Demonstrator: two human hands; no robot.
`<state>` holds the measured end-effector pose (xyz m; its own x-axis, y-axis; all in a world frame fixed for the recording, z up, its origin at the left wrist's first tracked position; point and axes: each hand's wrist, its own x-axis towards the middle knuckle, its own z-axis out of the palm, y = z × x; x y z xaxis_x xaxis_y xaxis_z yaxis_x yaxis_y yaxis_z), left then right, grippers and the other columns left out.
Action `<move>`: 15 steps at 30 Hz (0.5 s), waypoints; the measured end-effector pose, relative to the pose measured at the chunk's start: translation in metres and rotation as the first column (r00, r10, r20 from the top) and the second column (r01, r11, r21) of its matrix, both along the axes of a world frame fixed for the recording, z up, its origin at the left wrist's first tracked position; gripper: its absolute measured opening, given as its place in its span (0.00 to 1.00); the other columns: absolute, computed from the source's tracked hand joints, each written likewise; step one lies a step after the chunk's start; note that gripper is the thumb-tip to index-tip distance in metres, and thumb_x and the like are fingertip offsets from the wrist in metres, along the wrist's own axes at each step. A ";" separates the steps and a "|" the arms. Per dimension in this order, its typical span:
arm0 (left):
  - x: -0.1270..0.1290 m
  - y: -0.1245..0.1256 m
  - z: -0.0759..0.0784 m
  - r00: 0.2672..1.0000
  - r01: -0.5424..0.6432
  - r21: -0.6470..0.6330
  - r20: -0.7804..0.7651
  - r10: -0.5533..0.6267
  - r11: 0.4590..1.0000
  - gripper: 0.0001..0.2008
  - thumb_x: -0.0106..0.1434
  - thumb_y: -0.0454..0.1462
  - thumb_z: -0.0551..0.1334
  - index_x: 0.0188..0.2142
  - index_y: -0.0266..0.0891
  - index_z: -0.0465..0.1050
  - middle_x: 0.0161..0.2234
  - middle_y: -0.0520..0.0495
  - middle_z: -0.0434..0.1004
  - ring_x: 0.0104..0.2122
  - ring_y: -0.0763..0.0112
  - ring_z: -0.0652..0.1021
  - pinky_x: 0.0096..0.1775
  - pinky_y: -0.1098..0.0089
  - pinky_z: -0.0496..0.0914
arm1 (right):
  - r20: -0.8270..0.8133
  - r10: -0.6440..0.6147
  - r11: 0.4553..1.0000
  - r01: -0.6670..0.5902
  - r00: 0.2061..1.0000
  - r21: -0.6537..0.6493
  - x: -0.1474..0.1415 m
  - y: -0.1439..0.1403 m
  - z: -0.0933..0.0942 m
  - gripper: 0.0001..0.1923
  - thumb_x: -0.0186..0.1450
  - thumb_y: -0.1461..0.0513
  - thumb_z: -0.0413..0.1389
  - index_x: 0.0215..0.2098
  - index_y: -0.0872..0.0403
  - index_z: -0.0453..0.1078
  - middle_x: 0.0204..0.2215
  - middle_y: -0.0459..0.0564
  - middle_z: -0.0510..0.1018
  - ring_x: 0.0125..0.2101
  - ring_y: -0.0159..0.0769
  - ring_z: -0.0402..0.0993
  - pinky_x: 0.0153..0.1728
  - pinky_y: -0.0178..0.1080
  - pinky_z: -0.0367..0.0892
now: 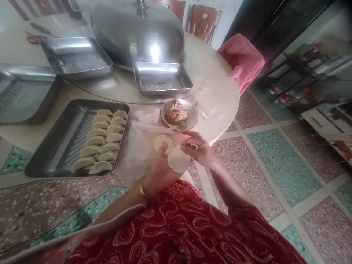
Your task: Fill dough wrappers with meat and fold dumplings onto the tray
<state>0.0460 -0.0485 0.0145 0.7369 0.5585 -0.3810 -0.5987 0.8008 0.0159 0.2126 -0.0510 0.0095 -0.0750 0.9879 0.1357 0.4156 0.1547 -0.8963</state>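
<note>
A round, pale dumpling wrapper [179,160] lies across the fingers of my left hand [158,167], whose thumb points up beside it. My right hand [200,149] pinches the wrapper's upper right edge between thumb and fingers. Behind my left thumb, more round wrappers [162,142] rest on a crumpled, whitish plastic sheet [137,146]. Just beyond my hands stands a plate [194,123] with a mound of minced filling [176,112] and a metal spoon [191,110]. To the left, a dark metal tray [63,137] holds two rows of folded dumplings [96,132].
Three more metal trays stand farther back: one at the far left [24,93], one behind it [77,60], one near the centre [163,79]. A large perforated steel dome [137,35] sits behind them. Red-handled scissors [34,39] lie back left. A pink cloth [243,58] hangs at right.
</note>
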 end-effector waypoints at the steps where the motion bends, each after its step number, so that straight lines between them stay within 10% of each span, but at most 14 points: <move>1: 0.000 0.000 -0.001 1.000 -0.009 -0.003 -0.015 0.009 1.000 0.28 0.70 0.53 0.52 0.52 0.30 0.70 0.39 0.40 0.81 0.40 0.62 0.81 0.50 0.63 0.72 | -0.011 -0.018 1.000 0.018 1.000 0.023 -0.001 -0.001 0.000 0.07 0.64 0.54 0.61 0.32 0.48 0.77 0.56 0.48 0.72 0.46 0.39 0.76 0.35 0.42 0.78; 4: 0.000 -0.001 0.001 0.997 -0.064 -0.022 -0.052 0.063 0.998 0.24 0.70 0.49 0.53 0.51 0.31 0.71 0.40 0.41 0.82 0.40 0.63 0.81 0.49 0.63 0.72 | 0.016 -0.058 0.995 0.056 0.998 0.085 0.000 -0.002 0.000 0.06 0.64 0.55 0.62 0.32 0.47 0.77 0.56 0.49 0.73 0.56 0.47 0.70 0.41 0.47 0.78; 8: -0.001 -0.003 0.010 0.993 -0.083 -0.021 -0.086 0.081 0.996 0.27 0.71 0.48 0.52 0.57 0.29 0.68 0.44 0.38 0.81 0.44 0.60 0.81 0.51 0.63 0.71 | 0.039 -0.091 0.994 0.088 0.995 0.072 0.019 0.017 0.004 0.14 0.69 0.52 0.53 0.45 0.48 0.76 0.49 0.54 0.78 0.45 0.44 0.78 0.38 0.49 0.79; 12: -0.001 -0.003 0.013 0.989 -0.082 0.018 -0.119 0.083 0.997 0.31 0.70 0.49 0.53 0.64 0.30 0.61 0.52 0.35 0.78 0.52 0.56 0.78 0.53 0.61 0.71 | 0.249 -0.379 0.921 0.335 0.891 0.200 0.057 0.081 0.007 0.16 0.68 0.57 0.49 0.48 0.54 0.72 0.48 0.58 0.79 0.44 0.48 0.78 0.49 0.56 0.73; 15: -0.001 -0.003 0.011 0.990 -0.073 0.036 -0.116 0.077 0.997 0.32 0.70 0.50 0.54 0.64 0.29 0.61 0.55 0.33 0.75 0.55 0.54 0.76 0.54 0.61 0.70 | 0.329 -0.370 0.929 0.356 0.869 0.104 0.076 0.137 0.001 0.16 0.66 0.58 0.50 0.50 0.55 0.69 0.45 0.62 0.78 0.42 0.52 0.78 0.42 0.56 0.75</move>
